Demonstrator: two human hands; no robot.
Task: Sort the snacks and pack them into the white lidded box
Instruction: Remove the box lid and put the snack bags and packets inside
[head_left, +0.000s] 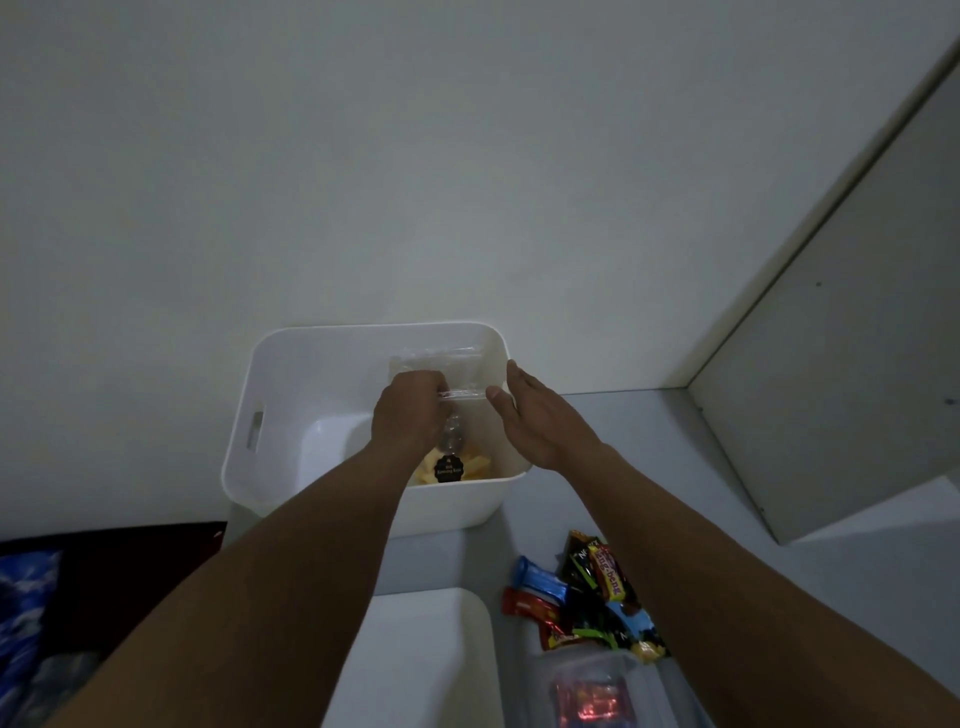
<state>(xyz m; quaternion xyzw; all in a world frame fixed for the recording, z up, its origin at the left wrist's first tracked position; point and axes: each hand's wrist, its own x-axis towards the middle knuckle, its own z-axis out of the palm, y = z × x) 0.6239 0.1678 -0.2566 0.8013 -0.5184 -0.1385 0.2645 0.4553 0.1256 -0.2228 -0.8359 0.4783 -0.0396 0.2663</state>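
Note:
A white box (270, 374) with a handle slot stands against the wall on a grey table. Inside it, my left hand (410, 415) grips the top of a clear plastic snack bag (447, 369); pale yellow snacks with a round black label (450, 468) show at the bag's bottom. My right hand (540, 415) reaches over the box's right rim with straight fingers, the thumb touching the bag's edge. A pile of wrapped chocolate bars (587, 597) lies on the table in front of the box, to the right.
A white lid (426, 654) lies near the front edge, between my arms. A clear container with red contents (587, 696) sits at the bottom right. A grey cabinet door (831, 364) stands at the right. Dark cloth (104, 582) lies at the left.

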